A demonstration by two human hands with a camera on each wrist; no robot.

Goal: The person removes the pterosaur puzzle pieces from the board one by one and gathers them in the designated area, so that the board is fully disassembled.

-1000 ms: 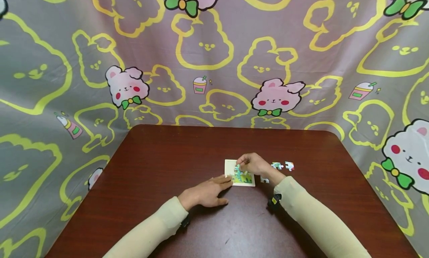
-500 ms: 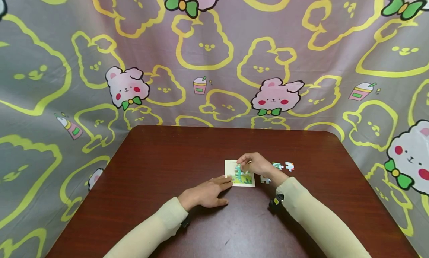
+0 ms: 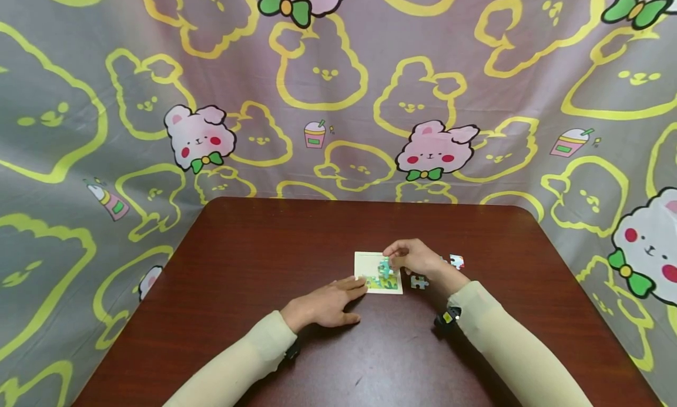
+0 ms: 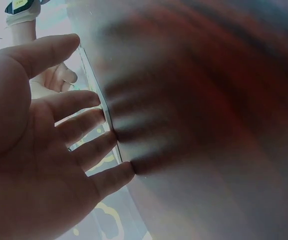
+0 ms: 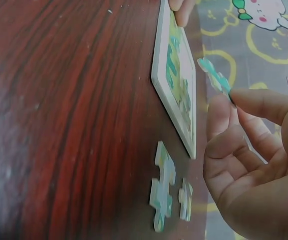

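The right hand (image 3: 420, 260) pinches a piece (image 5: 215, 76) over the board (image 3: 365, 262), in from the far edge of the tabletop (image 3: 264, 242). The left hand (image 3: 328, 304) touches the board, fingers (image 3: 349, 283) straight.

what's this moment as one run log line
left hand: touching puzzle tray | right hand: pinching puzzle piece above tray | loose pieces: on table, right of tray | tray: partly filled

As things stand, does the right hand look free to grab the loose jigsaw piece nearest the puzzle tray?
Probably not yet: the right hand pinches a teal jigsaw piece, though the loose jigsaw piece lies close by.
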